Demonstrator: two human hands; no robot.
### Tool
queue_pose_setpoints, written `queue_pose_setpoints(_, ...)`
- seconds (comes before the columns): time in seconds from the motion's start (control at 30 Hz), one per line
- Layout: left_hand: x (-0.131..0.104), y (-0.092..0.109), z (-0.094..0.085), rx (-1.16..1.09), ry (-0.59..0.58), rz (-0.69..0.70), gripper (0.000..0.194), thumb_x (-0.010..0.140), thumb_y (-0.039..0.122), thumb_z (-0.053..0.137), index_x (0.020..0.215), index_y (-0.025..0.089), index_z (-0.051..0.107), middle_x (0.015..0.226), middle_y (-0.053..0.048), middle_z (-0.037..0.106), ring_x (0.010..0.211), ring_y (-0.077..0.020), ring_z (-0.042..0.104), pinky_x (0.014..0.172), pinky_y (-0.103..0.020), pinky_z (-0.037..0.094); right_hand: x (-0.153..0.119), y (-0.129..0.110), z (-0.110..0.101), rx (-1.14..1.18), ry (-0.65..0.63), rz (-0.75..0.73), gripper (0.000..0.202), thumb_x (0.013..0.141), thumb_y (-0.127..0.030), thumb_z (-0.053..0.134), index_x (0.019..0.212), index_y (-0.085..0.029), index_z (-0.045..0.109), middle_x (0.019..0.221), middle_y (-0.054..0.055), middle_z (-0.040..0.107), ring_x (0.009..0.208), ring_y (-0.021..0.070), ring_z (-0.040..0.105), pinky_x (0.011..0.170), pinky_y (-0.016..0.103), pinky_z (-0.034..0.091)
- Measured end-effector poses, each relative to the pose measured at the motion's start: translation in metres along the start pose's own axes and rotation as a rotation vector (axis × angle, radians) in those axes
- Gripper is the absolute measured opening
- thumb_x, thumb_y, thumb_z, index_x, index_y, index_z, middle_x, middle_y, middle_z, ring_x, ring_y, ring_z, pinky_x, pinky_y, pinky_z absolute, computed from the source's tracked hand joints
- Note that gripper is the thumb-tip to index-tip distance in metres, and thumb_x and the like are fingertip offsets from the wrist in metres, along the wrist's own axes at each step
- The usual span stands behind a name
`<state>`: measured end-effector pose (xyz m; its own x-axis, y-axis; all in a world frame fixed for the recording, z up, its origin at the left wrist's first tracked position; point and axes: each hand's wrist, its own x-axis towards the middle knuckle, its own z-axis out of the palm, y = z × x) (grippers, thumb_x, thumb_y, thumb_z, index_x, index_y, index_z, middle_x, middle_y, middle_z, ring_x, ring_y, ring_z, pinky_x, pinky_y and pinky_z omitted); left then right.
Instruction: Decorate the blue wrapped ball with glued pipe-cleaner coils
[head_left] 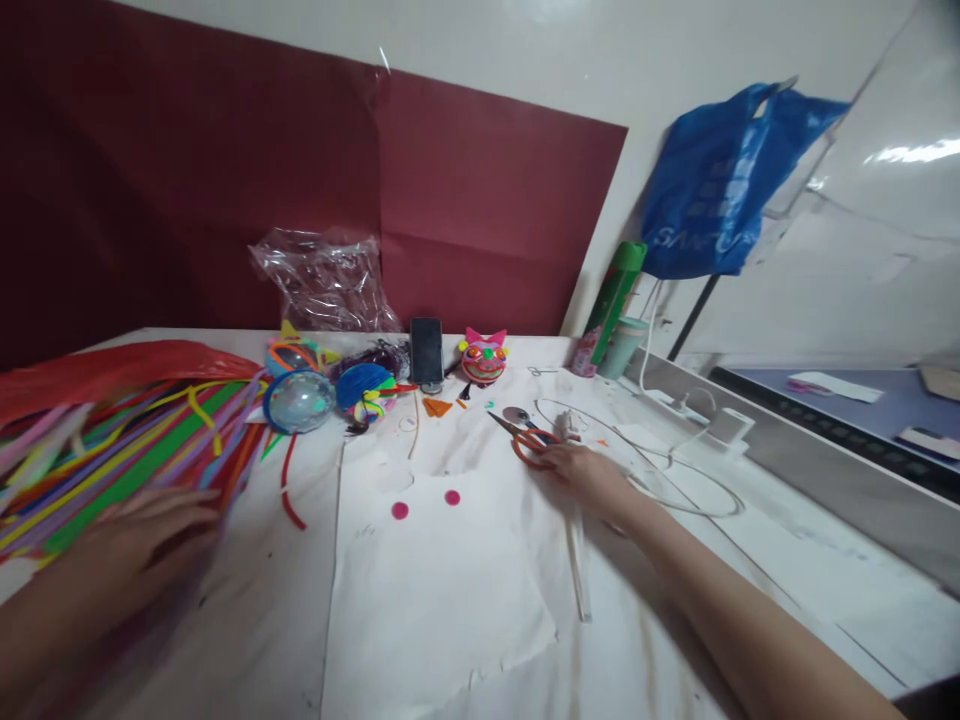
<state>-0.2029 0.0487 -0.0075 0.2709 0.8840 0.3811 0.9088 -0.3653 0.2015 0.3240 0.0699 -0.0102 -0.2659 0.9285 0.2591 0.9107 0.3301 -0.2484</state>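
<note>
My left hand [154, 535] lies over a pile of colourful pipe cleaners [142, 455] at the left, its fingers stretched out and slightly blurred. At the middle right, my right hand [581, 470] has its fingers closed at the orange handles of the scissors [529, 445], whose blades point away to the left. Just behind that hand is a white glue gun [568, 425]. Two pink dots [400, 511] rest on a white sheet of paper [435, 600] between my hands. Beyond the sheet are orange scraps [436, 407].
Along the back stand a decorated pink face ball [483, 358], a phone [427, 352], a clear plastic ball [300, 401] and a blue round piece [365, 388]. A green spray can [611, 310] and a cup [624, 347] are right of them. A white cable [712, 512] loops near a power strip [667, 402].
</note>
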Motion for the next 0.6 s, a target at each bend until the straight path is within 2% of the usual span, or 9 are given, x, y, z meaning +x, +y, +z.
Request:
queue_pose_setpoints(0.1, 0.006, 0.030, -0.010, 0.044, -0.035, -0.030, 0.027, 0.077, 0.048, 0.047, 0.083, 0.031, 0.068, 0.095, 0.007, 0.069, 0.097, -0.0199, 0.058, 0.092, -0.037, 0.040, 0.001, -0.002, 0.002, -0.038, -0.046, 0.019, 0.018, 0.083, -0.023, 0.050, 0.079, -0.019, 0.067, 0.085, 0.007, 0.070, 0.077, 0.0188, 0.064, 0.072, 0.026, 0.046)
queue_pose_setpoints(0.2, 0.008, 0.049, -0.005, -0.007, -0.065, 0.004, 0.024, 0.078, 0.040, 0.048, 0.088, 0.029, 0.067, 0.099, 0.004, 0.069, 0.099, -0.0202, 0.057, 0.092, -0.036, 0.040, 0.002, -0.004, -0.002, -0.054, -0.065, 0.011, 0.019, 0.083, -0.024, 0.049, 0.079, -0.019, 0.067, 0.086, 0.007, 0.069, 0.078, 0.0198, 0.064, 0.072, 0.027, 0.046)
queue_pose_setpoints(0.3, 0.014, 0.058, 0.009, -0.047, -0.128, 0.110, 0.027, 0.079, 0.035, 0.047, 0.098, 0.028, 0.066, 0.110, 0.000, 0.066, 0.106, -0.0223, 0.054, 0.095, -0.037, 0.038, 0.005, -0.010, -0.008, -0.046, -0.072, -0.036, 0.020, 0.085, -0.024, 0.047, 0.084, -0.021, 0.067, 0.092, 0.007, 0.069, 0.086, 0.0200, 0.063, 0.076, 0.028, 0.046)
queue_pose_setpoints(0.43, 0.027, 0.062, 0.019, -0.005, -0.262, 0.192, 0.040, 0.084, 0.026, 0.038, 0.121, 0.022, 0.054, 0.131, -0.007, 0.052, 0.121, -0.0227, 0.044, 0.101, -0.038, 0.031, 0.019, -0.030, -0.011, -0.017, -0.079, -0.141, 0.023, 0.086, -0.021, 0.044, 0.095, -0.020, 0.065, 0.096, 0.008, 0.068, 0.085, 0.0192, 0.064, 0.076, 0.028, 0.047)
queue_pose_setpoints(0.5, 0.032, 0.061, 0.019, 0.016, -0.305, 0.203, 0.039, 0.082, 0.018, 0.036, 0.114, 0.020, 0.058, 0.124, -0.008, 0.057, 0.116, -0.0215, 0.048, 0.099, -0.036, 0.034, 0.035, -0.047, -0.008, -0.033, -0.078, -0.185, 0.024, 0.084, -0.020, 0.046, 0.098, -0.017, 0.065, 0.094, 0.009, 0.068, 0.084, 0.0201, 0.063, 0.076, 0.029, 0.047)
queue_pose_setpoints(0.6, 0.033, 0.056, 0.019, 0.011, -0.311, 0.187, 0.031, 0.073, 0.007, 0.036, 0.087, 0.019, 0.062, 0.096, -0.006, 0.064, 0.094, -0.0195, 0.056, 0.083, -0.031, 0.041, 0.068, -0.082, 0.000, -0.065, -0.043, -0.257, 0.024, 0.082, -0.020, 0.050, 0.101, -0.016, 0.064, 0.100, 0.010, 0.066, 0.091, 0.0210, 0.061, 0.081, 0.030, 0.046)
